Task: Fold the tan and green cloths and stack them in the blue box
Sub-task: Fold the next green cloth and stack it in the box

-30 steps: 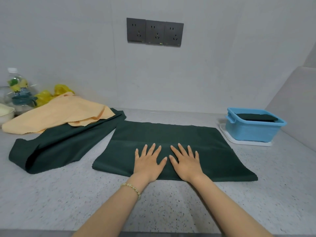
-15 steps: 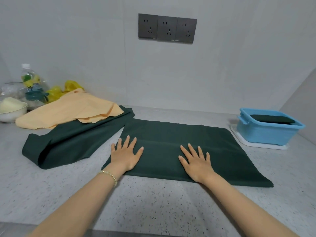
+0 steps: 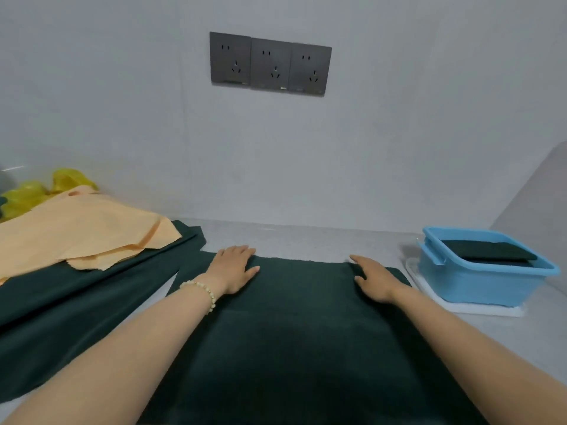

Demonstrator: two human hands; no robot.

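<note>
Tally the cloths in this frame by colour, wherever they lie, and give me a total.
Green cloths: 3, one under both hands, one loose at left, one folded in the blue box
Tan cloths: 1, on the left green one
Total: 4

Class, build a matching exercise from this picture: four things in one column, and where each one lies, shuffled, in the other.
Things:
1. tan cloth
2. folded green cloth
3. blue box
4. left hand

Places:
A. inside the blue box
B. on a white tray
C. on the far left edge of the spread green cloth
D. on a rumpled green cloth

Pairs: 1-D, 2-A, 3-B, 4-C
</note>
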